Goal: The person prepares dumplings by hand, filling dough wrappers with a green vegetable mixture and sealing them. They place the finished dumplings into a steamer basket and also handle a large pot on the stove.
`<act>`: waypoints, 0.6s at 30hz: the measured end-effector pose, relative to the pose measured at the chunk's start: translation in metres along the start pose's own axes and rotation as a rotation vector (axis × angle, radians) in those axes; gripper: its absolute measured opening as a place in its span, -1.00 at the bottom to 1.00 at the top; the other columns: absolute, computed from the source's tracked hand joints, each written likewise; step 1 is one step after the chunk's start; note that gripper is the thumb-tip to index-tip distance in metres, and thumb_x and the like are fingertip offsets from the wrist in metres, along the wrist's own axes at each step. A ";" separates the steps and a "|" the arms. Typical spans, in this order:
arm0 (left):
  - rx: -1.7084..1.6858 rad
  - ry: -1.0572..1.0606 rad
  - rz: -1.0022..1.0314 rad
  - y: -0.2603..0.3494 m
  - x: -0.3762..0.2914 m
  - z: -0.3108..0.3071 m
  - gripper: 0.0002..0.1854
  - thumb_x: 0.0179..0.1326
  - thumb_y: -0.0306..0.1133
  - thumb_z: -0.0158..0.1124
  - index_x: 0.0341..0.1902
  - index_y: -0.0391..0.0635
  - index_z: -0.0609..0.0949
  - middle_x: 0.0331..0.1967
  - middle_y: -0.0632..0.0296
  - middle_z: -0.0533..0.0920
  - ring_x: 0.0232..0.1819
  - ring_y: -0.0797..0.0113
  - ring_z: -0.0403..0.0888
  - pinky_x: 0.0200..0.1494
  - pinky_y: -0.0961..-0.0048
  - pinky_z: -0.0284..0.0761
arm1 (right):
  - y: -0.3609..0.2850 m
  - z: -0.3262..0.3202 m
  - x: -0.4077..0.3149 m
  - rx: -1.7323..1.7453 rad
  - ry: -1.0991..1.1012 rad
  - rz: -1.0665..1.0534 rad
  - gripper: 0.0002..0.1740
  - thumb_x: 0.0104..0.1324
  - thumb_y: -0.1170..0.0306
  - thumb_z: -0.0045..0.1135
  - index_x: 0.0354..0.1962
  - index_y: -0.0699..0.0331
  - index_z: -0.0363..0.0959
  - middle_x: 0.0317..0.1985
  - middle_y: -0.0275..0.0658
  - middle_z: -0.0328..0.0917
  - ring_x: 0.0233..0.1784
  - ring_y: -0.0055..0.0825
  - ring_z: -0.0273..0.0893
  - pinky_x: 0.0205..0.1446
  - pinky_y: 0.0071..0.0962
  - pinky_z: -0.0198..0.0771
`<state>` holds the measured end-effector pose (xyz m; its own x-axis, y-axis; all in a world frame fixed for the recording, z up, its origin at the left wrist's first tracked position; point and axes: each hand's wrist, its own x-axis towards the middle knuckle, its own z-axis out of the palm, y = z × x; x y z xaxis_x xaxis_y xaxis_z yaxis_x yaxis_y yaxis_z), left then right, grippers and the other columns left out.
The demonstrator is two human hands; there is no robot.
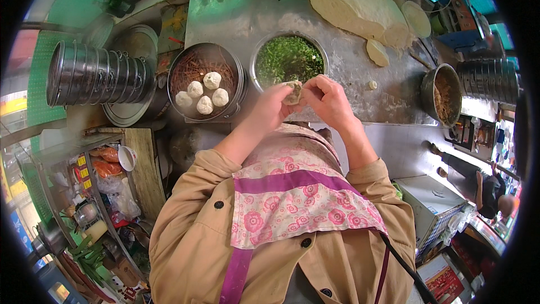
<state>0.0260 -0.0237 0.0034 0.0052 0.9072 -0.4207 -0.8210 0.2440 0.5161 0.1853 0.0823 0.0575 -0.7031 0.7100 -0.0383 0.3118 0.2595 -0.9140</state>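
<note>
Cupped in my left hand [270, 107] is a partly gathered bun [292, 93], with green filling showing in its dough wrapper. My right hand [328, 98] pinches the wrapper's edge from the other side. Both hands are just over the near rim of a steel bowl [254, 69] of chopped green filling [289, 57]. To the left stands a round steamer [174, 103] lined with brown strands. Several pleated white buns [205, 104] sit in its near part.
A large dough mass [358, 6] lies at the back right, with a cut dough piece [377, 52] and a small dough lump [372, 85] nearer. A bowl of brown filling [442, 95] stands at the right edge. Stacked steamers [97, 76] rise at left. A person [472, 181] is beyond, right.
</note>
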 end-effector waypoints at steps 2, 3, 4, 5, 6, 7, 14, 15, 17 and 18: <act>0.043 0.058 0.015 -0.002 -0.003 0.011 -0.68 0.58 -0.34 -0.06 0.19 -0.26 0.55 -0.12 0.19 0.67 -0.13 0.37 0.67 -0.15 0.38 0.62 | -0.001 0.002 -0.001 0.077 -0.016 0.093 -0.86 0.33 0.48 0.28 -0.22 0.40 0.61 -0.31 -0.16 0.63 -0.37 -0.46 0.61 -0.27 -0.44 0.51; 0.077 0.043 0.025 -0.004 -0.002 0.011 -0.69 0.58 -0.34 -0.05 0.18 -0.25 0.55 -0.14 0.20 0.67 -0.16 0.38 0.67 -0.17 0.39 0.61 | 0.000 0.002 -0.001 0.058 -0.023 0.072 -0.86 0.35 0.48 0.27 -0.21 0.40 0.61 -0.34 -0.20 0.63 -0.37 -0.52 0.60 -0.27 -0.47 0.49; 0.112 0.027 0.036 -0.006 -0.001 0.009 -0.69 0.58 -0.34 -0.05 0.18 -0.24 0.56 -0.16 0.21 0.66 -0.18 0.38 0.66 -0.20 0.40 0.60 | 0.000 0.003 -0.001 0.039 -0.030 0.052 -0.86 0.36 0.48 0.25 -0.20 0.41 0.61 -0.36 -0.24 0.64 -0.37 -0.59 0.58 -0.27 -0.50 0.47; 0.147 0.012 0.046 -0.007 -0.001 0.008 -0.70 0.58 -0.34 -0.05 0.18 -0.23 0.56 -0.19 0.22 0.66 -0.21 0.39 0.66 -0.22 0.42 0.59 | 0.000 0.003 -0.001 0.020 -0.037 0.031 -0.86 0.37 0.48 0.24 -0.19 0.41 0.61 -0.39 -0.28 0.64 -0.36 -0.65 0.56 -0.26 -0.53 0.45; 0.176 0.020 0.044 -0.007 0.000 0.009 -0.70 0.58 -0.33 -0.05 0.17 -0.22 0.56 -0.20 0.22 0.65 -0.23 0.39 0.65 -0.24 0.43 0.58 | 0.000 0.002 -0.002 0.027 -0.036 0.038 -0.85 0.37 0.47 0.24 -0.18 0.41 0.61 -0.39 -0.28 0.64 -0.37 -0.65 0.55 -0.27 -0.53 0.45; 0.205 0.029 0.042 -0.007 0.000 0.010 -0.69 0.58 -0.32 -0.05 0.16 -0.21 0.57 -0.21 0.22 0.65 -0.24 0.40 0.65 -0.25 0.44 0.57 | -0.001 0.002 -0.002 0.035 -0.034 0.045 -0.84 0.37 0.47 0.24 -0.18 0.40 0.61 -0.39 -0.29 0.64 -0.37 -0.66 0.55 -0.27 -0.54 0.44; 0.212 -0.016 -0.067 0.004 0.001 0.003 -0.66 0.47 -0.30 -0.10 0.05 -0.21 0.60 -0.20 0.22 0.61 -0.21 0.35 0.57 -0.14 0.28 0.54 | -0.004 0.002 0.000 -0.063 -0.046 -0.001 -0.84 0.31 0.49 0.31 -0.18 0.39 0.61 -0.35 -0.17 0.66 -0.33 -0.53 0.61 -0.24 -0.43 0.52; 0.210 -0.038 -0.058 0.005 0.000 0.003 -0.66 0.47 -0.32 -0.11 0.07 -0.21 0.60 -0.18 0.21 0.62 -0.18 0.35 0.58 -0.10 0.27 0.55 | -0.005 0.003 -0.001 -0.037 -0.040 0.036 -0.84 0.31 0.49 0.31 -0.18 0.39 0.61 -0.36 -0.18 0.66 -0.33 -0.54 0.61 -0.24 -0.44 0.52; 0.207 -0.083 -0.040 0.006 -0.003 0.003 -0.65 0.48 -0.34 -0.11 0.09 -0.21 0.61 -0.14 0.20 0.63 -0.12 0.34 0.60 -0.02 0.25 0.56 | -0.009 0.004 -0.001 0.014 -0.029 0.110 -0.84 0.33 0.49 0.31 -0.18 0.40 0.61 -0.37 -0.19 0.68 -0.33 -0.57 0.62 -0.23 -0.44 0.53; 0.160 -0.099 -0.052 0.009 -0.003 0.008 -0.64 0.50 -0.33 -0.12 0.13 -0.21 0.60 -0.11 0.19 0.64 -0.09 0.33 0.60 0.03 0.24 0.56 | -0.011 0.004 -0.001 0.033 -0.037 0.150 -0.84 0.33 0.49 0.31 -0.18 0.40 0.61 -0.37 -0.20 0.68 -0.35 -0.57 0.62 -0.23 -0.45 0.54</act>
<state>0.0231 -0.0212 0.0156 0.1080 0.9194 -0.3782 -0.7170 0.3356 0.6110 0.1799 0.0761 0.0664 -0.6731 0.7148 -0.1897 0.3946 0.1301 -0.9096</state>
